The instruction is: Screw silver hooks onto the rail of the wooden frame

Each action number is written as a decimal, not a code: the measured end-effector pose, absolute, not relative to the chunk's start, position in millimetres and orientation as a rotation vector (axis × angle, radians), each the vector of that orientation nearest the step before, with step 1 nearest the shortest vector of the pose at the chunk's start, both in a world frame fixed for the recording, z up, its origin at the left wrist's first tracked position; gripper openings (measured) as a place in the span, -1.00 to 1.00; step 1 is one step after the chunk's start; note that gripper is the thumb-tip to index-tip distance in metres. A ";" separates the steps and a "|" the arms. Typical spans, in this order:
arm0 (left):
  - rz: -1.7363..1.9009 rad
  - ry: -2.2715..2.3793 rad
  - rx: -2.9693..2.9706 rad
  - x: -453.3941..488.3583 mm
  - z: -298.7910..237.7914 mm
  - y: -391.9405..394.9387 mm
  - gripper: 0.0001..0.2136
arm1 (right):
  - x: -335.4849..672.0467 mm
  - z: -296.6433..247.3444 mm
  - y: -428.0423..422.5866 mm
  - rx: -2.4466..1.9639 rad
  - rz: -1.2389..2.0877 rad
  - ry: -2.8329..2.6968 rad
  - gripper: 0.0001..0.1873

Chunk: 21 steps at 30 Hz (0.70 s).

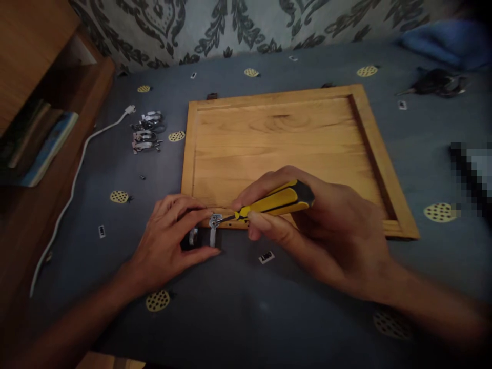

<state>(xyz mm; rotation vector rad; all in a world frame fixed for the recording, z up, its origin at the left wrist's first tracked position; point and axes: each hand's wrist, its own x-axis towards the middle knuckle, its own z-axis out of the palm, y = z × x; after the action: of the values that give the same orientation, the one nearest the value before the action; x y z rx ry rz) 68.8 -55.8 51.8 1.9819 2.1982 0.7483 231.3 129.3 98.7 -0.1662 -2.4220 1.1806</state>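
- Right grip (338,236): pinching the screwdriver (282,200), its tip meeting the hinge (212,233).
- Left grip (169,228): curling around the hinge; cannot tell whether it is pinching.
- Hinge: sitting at the panel's (269,136) near edge.
- Technique: seating the tip squarely while steadying the hinge should limit slipping.
- Materials: grained wood is forming the raised-frame panel; bright metal, the hinge; faceted yellow-black, the handle.

The panel (280,138) lies on the cloth (230,318), right of the cluster of fittings (146,135), with the cable (73,190) farther left
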 end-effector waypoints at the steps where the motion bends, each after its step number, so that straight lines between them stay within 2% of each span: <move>1: 0.746 2.198 1.983 68.6 51.5 -55.8 -0.64 | 230.7 98.9 129.4 -0.160 1.187 -2.421 -0.94; 8: 0.794 2.189 1.975 68.4 46.0 -58.8 -0.55 | 226.9 97.7 127.7 -0.068 1.239 -2.369 -0.92; 11: 0.922 2.170 1.933 66.0 46.2 -60.7 -0.51 | 226.3 96.8 125.6 -0.038 1.263 -2.330 -0.89; 17: 1.291 2.336 1.694 44.9 52.7 -63.6 -0.85 | 222.2 97.0 125.1 0.009 1.324 -2.329 -0.84; 21: 1.414 2.442 1.460 22.9 49.1 -68.0 -0.84 | 216.1 98.4 126.7 -0.013 1.227 -2.396 -0.73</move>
<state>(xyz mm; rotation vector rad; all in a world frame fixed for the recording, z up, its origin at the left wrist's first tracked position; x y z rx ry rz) 22.9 -68.0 49.1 1.4602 2.4415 1.4136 216.1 126.7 98.4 -0.0126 -2.3958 1.2265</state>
